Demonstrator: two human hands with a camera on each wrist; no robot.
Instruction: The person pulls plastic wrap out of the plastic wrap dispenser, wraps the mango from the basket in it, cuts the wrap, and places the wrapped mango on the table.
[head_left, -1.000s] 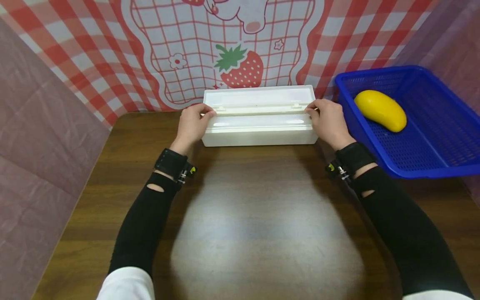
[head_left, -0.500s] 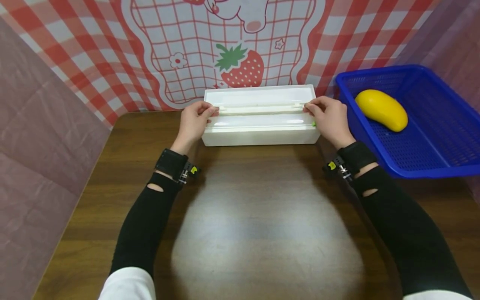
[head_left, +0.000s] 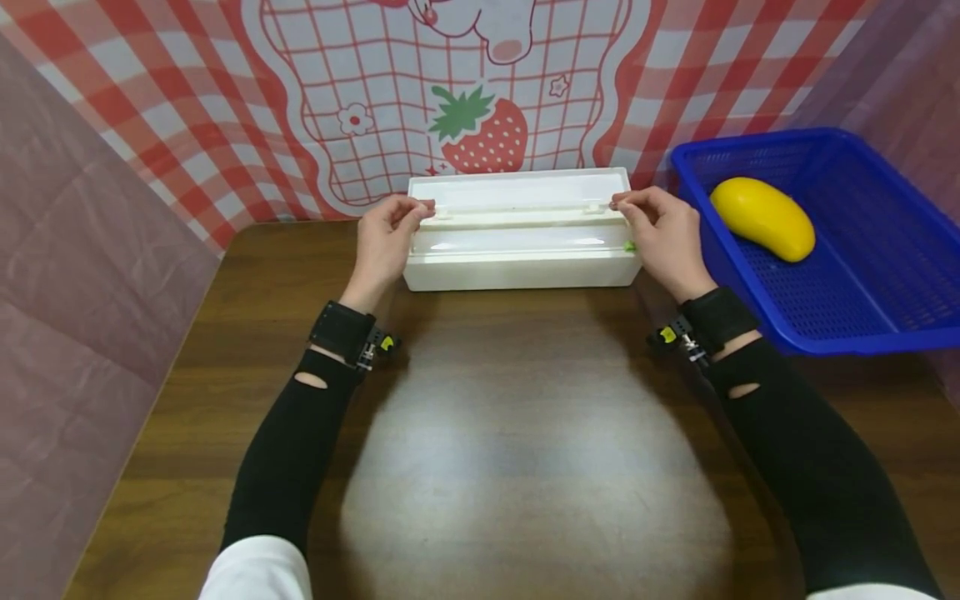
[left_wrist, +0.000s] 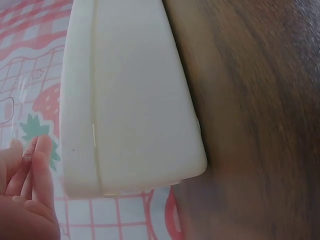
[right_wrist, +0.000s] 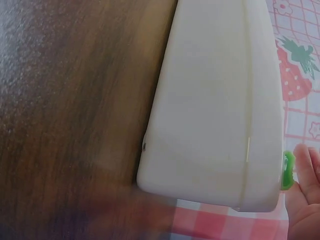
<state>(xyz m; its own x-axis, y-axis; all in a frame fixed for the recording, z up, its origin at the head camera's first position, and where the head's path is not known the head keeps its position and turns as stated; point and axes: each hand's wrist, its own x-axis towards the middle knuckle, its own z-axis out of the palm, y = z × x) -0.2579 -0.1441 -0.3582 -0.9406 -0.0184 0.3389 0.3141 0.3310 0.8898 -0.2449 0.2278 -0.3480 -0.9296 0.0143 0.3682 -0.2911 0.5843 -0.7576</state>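
Both hands, left hand [head_left: 379, 246] and right hand [head_left: 671, 243], have shifted slightly up the head view toward the raised lid [head_left: 517, 190] since the earlier frame. Fingers [head_left: 408, 204] of each pinch what looks like clear film [left_wrist: 21, 91], faint in the left wrist view. White box [head_left: 517, 273]: between the hands, on desk [head_left: 525, 400]. Green piece [right_wrist: 288, 171] at its right end, beside right hand.

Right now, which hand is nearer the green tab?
The right hand, beside the green tab; the left hand is at the opposite end of the long white box.
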